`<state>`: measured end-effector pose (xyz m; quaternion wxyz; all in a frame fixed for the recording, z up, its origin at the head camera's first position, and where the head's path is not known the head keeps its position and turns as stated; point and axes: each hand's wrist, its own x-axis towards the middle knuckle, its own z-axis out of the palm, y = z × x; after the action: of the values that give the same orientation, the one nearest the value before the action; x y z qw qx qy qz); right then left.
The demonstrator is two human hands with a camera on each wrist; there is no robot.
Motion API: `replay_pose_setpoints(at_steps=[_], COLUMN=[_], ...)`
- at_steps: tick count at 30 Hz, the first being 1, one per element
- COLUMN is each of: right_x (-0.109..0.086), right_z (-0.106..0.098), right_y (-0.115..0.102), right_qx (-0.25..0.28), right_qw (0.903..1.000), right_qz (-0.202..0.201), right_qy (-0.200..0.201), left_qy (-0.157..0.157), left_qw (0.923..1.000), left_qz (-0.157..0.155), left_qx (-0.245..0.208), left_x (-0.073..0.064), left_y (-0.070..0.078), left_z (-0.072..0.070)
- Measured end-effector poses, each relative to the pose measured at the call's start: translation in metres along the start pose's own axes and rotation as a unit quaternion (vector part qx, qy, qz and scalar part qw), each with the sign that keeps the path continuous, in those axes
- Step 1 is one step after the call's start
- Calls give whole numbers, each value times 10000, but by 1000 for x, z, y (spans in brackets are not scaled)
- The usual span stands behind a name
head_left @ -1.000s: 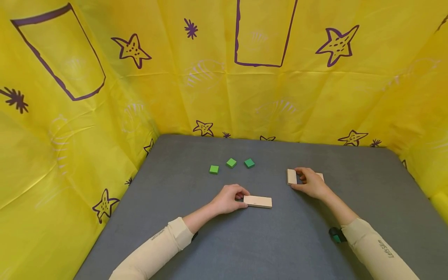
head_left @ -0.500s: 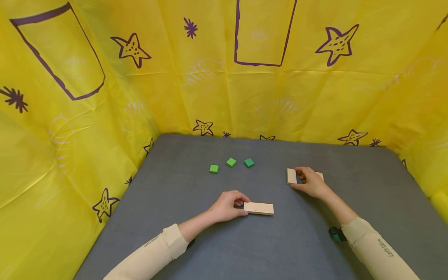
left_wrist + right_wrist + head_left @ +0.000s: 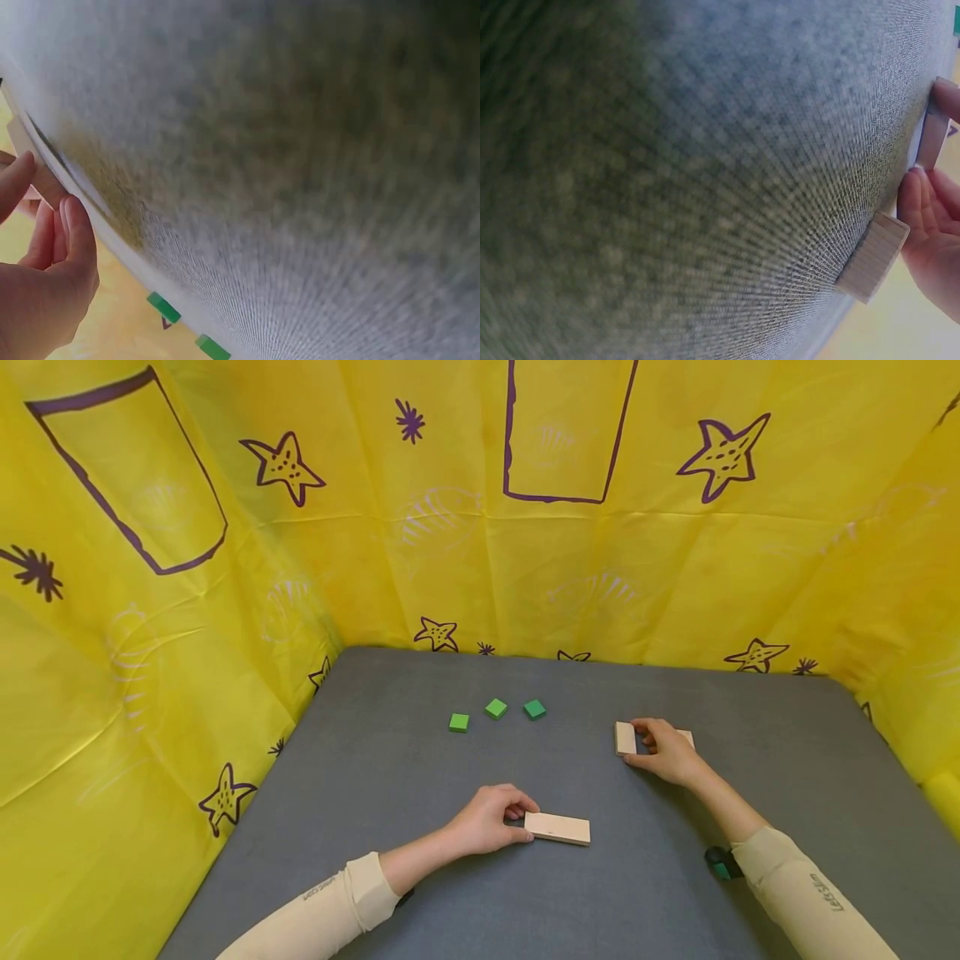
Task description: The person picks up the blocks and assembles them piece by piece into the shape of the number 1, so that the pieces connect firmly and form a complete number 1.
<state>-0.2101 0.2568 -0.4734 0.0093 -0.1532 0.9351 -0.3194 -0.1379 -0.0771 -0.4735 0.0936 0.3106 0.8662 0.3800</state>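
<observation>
Since the earlier frame, the left hand (image 3: 486, 821) and the left block (image 3: 557, 828) had shifted together toward the person; the right hand (image 3: 667, 753) and the right block (image 3: 626, 738) showed no clear movement.

The largest item was the yellow cloth (image 3: 480, 568), which surrounded the dark grey worktop (image 3: 390, 760) at the back and sides. The left hand's grip pinched the left block by its left end, thumb on the near edge and fingertips on the far edge. The right hand's grip pinched the right block, thumb at its near end and a fingertip at its far end.

The left block lay lengthwise across the view, broad face up, nearer the person than the other pieces; whether it touched the worktop could not be determined. The right block stood farther back and to the right, its length running away from the person. A third block (image 3: 687, 738) was partly hidden behind the right hand, apart from the right block.

The held blocks appeared to be plain wood and were judged light, stiff and not fragile, with faces unlikely to slip in dry fingers. The end hold on the left block was judged adequate, though liable to let the free end swing; opposite long edges near mid-length would give better balance.

Smallest were the pale tile (image 3: 459, 722), middle tile (image 3: 496, 708) and dark tile (image 3: 535, 709), all green, spaced apart toward the back and untouched.
</observation>
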Motion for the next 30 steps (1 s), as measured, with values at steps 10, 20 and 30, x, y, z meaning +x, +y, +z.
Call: replay_pose_setpoints(at_steps=[10, 20, 30], right_x=[1, 1, 1], right_z=[1, 2, 2], right_y=[1, 3, 3], right_qx=[1, 1, 54], right_qw=[10000, 10000, 10000], right_qz=[-41, -54, -16], right_qy=[15, 36, 22], left_qy=[-119, -282, -367], left_qw=[9999, 9995, 9992], left_qz=[-57, -92, -104], left_qx=[-27, -69, 83], left_x=[-6, -11, -11], left_y=[6, 8, 7], left_z=[5, 6, 8])
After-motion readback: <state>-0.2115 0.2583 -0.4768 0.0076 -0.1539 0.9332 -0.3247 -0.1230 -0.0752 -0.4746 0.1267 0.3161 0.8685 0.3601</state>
